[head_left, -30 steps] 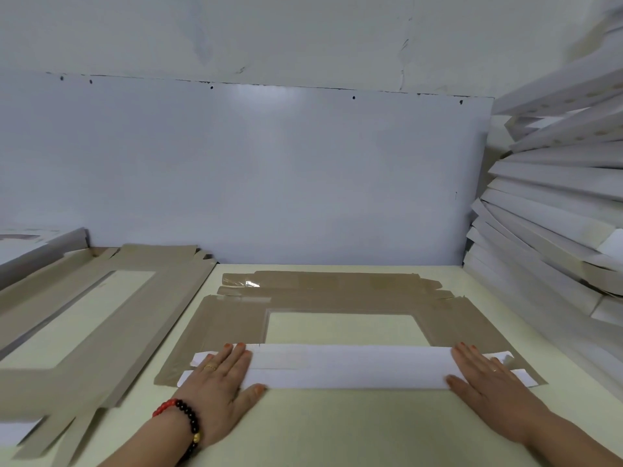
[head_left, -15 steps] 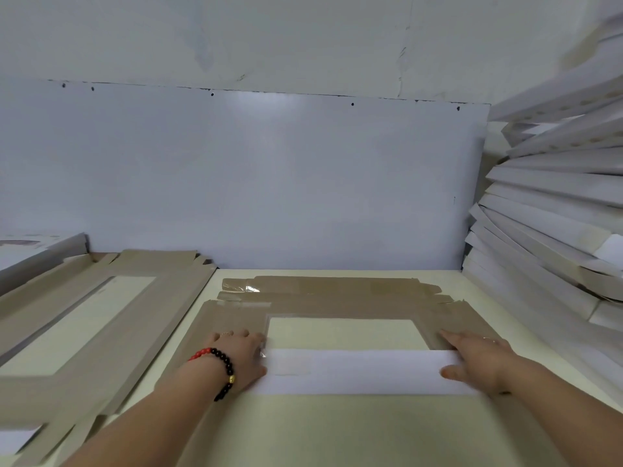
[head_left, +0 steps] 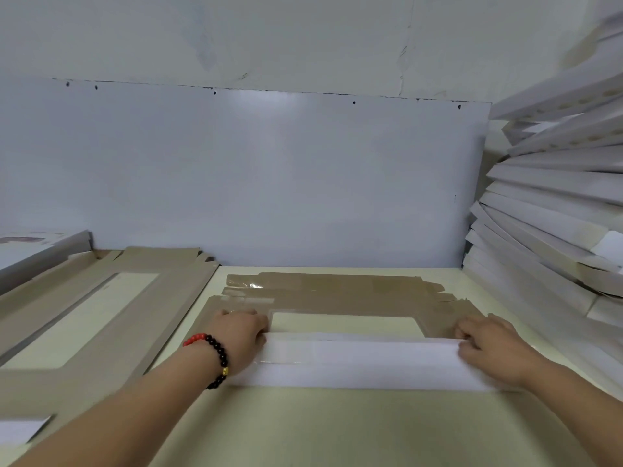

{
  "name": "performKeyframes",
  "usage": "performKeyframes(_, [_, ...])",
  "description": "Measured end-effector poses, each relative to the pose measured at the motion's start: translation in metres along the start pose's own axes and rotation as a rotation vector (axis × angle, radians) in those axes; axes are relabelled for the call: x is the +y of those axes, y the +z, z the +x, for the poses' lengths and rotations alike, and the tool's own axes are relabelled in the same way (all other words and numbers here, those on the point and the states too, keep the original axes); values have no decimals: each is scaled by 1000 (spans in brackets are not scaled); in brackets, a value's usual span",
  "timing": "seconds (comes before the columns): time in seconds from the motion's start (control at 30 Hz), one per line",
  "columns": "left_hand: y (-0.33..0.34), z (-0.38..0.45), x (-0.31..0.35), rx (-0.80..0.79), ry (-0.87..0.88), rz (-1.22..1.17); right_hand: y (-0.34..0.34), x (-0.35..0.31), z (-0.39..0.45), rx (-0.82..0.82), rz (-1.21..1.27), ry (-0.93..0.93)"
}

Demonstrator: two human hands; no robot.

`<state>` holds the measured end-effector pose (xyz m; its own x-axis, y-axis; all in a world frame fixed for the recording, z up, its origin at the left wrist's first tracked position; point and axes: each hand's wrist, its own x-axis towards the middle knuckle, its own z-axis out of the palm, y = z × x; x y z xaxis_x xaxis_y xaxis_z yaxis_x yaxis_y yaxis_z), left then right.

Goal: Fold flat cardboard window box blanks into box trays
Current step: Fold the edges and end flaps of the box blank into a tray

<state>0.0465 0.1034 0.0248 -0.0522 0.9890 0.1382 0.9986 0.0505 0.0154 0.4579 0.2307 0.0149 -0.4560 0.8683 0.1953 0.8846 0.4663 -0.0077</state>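
A brown cardboard blank (head_left: 337, 293) with a white folded flap (head_left: 357, 360) is seen on a cream table (head_left: 337, 426). Left of the flap, a red-and-black beaded bracelet (head_left: 212, 355) is worn.

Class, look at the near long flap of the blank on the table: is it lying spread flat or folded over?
Folded over. The near flap shows its white side, doubled inward over the brown blank, with the left hand and right hand at its ends.
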Motion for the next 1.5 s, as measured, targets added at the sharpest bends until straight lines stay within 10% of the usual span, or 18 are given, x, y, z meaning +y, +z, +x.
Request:
performKeyframes(0.57, [38,-71,90,-54,373,236,49,-109,-70,455,-68,-513])
performKeyframes(0.87, [49,-62,84,-73,303,163,45,-129,-63,331,73,-401])
performKeyframes(1.23, [8,-44,9,-287,-104,-96,14,-58,-43,-261,-77,-17])
performKeyframes(1.5, [31,-9,76,-242,-30,137,34,-137,-9,-171,-157,-3])
